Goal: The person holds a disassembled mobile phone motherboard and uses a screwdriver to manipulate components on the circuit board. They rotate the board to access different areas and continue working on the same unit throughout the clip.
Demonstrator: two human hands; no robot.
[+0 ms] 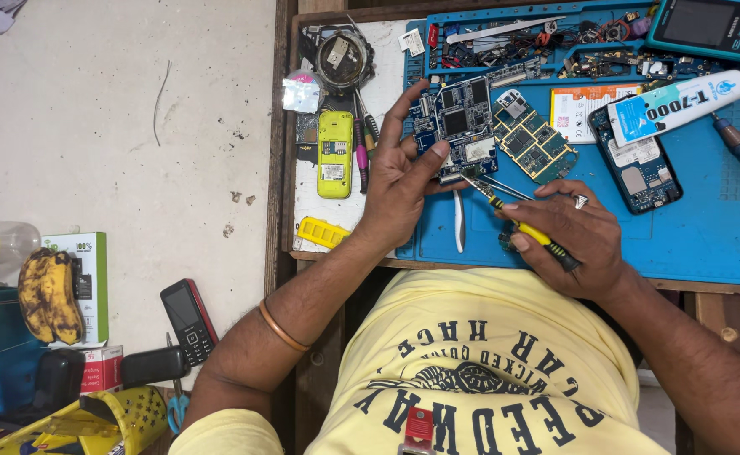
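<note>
While the left hand (399, 181) pinches a circuit board (458, 122), the right hand (568, 232) grips a screwdriver (517, 223) below a parts-filled tray (547, 38).

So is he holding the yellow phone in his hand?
No, the yellow phone lies on the bench; the left hand holds a blue circuit board.

Your left hand (399, 181) covers the lower left corner of the blue circuit board (461, 122). The screwdriver (521, 223) handle vanishes inside your right hand (568, 240); its tip at the board edge is too small to make out. The handset (711, 27) at top right is cut by the frame edge. Parts in the blue tray (547, 38) are too small to tell apart. The white tweezers (459, 221) are half hidden under your left hand.
</note>
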